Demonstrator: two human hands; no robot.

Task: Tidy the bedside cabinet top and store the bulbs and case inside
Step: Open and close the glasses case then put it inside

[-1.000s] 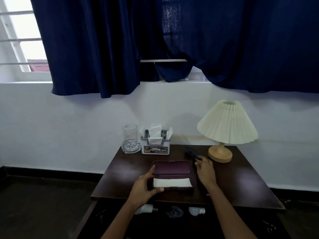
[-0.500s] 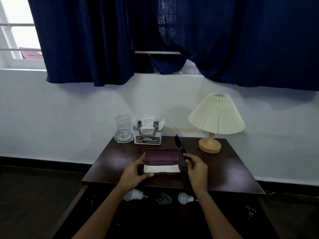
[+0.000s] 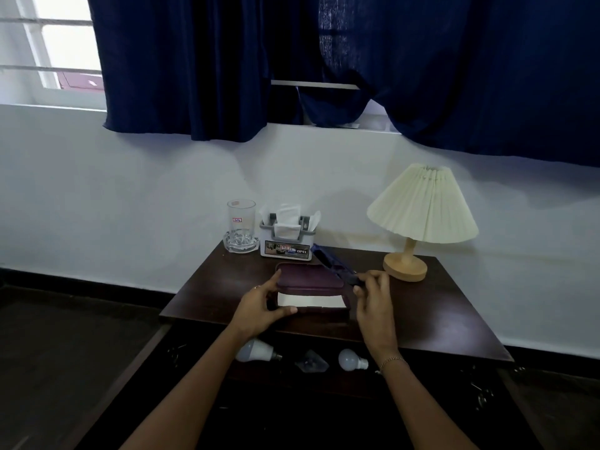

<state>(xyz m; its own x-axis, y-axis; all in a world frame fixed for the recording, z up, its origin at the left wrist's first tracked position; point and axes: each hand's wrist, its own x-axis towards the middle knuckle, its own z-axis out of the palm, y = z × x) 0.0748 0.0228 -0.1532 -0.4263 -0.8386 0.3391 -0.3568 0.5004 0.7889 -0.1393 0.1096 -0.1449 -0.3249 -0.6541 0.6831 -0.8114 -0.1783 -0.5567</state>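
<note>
Both hands on open case

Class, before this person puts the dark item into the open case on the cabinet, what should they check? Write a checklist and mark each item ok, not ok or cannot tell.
1. Maroon hinged case is open: ok, lid raised, white lining showing.
2. Case is steadied: ok, left hand grips its left end.
3. Dark blue slim item is gripped: ok, right hand pinches its near end.
4. Item fits the case: cannot tell.
5. Two white bulbs are stored below: ok, in the open compartment beside a crumpled clear wrapper.
6. Clear drinking glass and cream pleated lamp stand apart from the hands: ok.
</note>
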